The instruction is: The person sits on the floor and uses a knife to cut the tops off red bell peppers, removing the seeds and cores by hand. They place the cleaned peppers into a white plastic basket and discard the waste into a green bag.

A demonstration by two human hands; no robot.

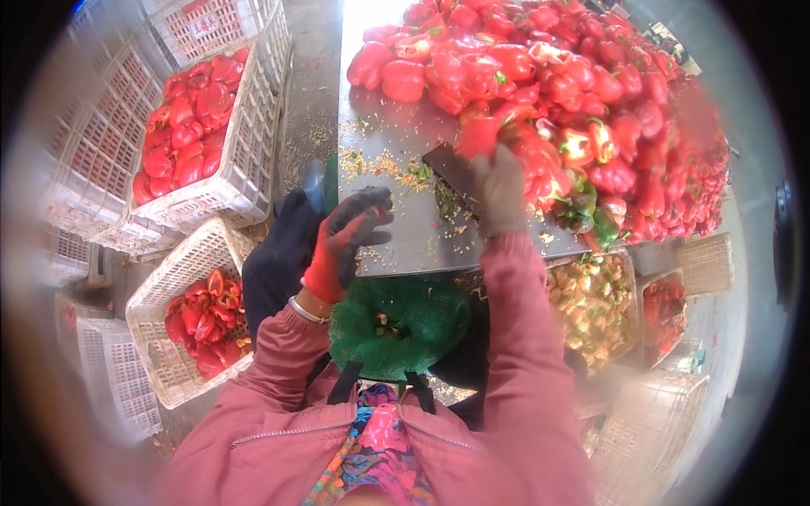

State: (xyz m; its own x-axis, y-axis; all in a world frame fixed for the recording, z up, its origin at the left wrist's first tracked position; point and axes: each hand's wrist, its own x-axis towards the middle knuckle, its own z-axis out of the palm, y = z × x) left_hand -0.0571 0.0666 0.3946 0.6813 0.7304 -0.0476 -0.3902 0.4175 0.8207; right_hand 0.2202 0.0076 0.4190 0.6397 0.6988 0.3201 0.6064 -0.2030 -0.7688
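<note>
My left hand (351, 243), in a red and black coated work glove, is raised over the near left edge of the metal table (405, 246), its fingers apart and nothing in them. My right hand (500, 190), in a pale glove, reaches to the near edge of a large heap of red bell peppers (569, 82). It is blurred and touches or nearly touches a red pepper (476, 136); its grip cannot be made out. A dark flat bar or block (452, 174) lies beside it on the table, partly hidden. Pepper seeds and green scraps (414, 174) are scattered between the hands.
A green mesh net (398, 322) hangs below the table edge before me. At left stand a white plastic crate of red peppers (231, 190) and a tilted crate with pepper pieces (149, 316). At right are a crate of pepper cores (591, 303) and more crates (658, 417).
</note>
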